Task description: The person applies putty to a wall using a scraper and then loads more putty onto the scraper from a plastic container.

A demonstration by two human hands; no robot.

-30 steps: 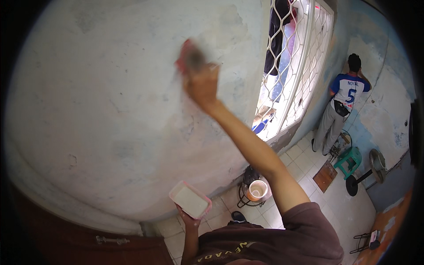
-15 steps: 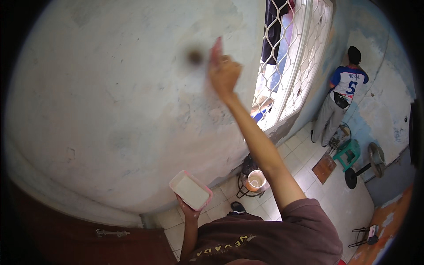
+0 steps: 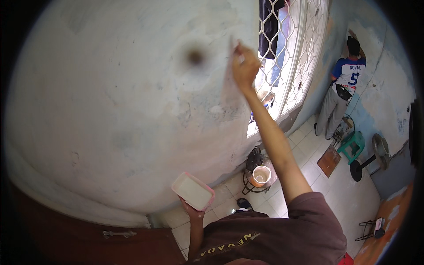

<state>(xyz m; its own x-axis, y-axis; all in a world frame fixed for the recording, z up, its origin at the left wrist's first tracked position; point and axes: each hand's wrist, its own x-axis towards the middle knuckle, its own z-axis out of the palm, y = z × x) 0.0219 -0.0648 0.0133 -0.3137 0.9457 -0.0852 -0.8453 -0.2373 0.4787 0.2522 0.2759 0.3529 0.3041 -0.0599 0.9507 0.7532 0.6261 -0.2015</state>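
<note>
My left hand (image 3: 194, 213) holds a shallow rectangular tray (image 3: 212, 197) with a pink rim from below. Smooth whitish paste (image 3: 192, 190) fills the tray. My right arm is stretched up to the wall (image 3: 132, 97), close to the window's left edge. In that raised right hand (image 3: 246, 67), closed fingers grip a thin putty scraper (image 3: 231, 43), seen nearly edge-on against the wall. Whitish smeared patches and rough grey spots mark the wall around it.
A barred window (image 3: 282, 57) is right of my hand. Below stands a small stool with a bucket (image 3: 261, 176) and a black bag (image 3: 254, 158). Farther right, another person (image 3: 349, 79) faces the wall, near a green stool (image 3: 352, 146) and a fan (image 3: 380, 151).
My right hand has moved right along the wall toward the window, and the scraper has turned edge-on. My left hand still holds the tray. The other person has raised an arm.
</note>
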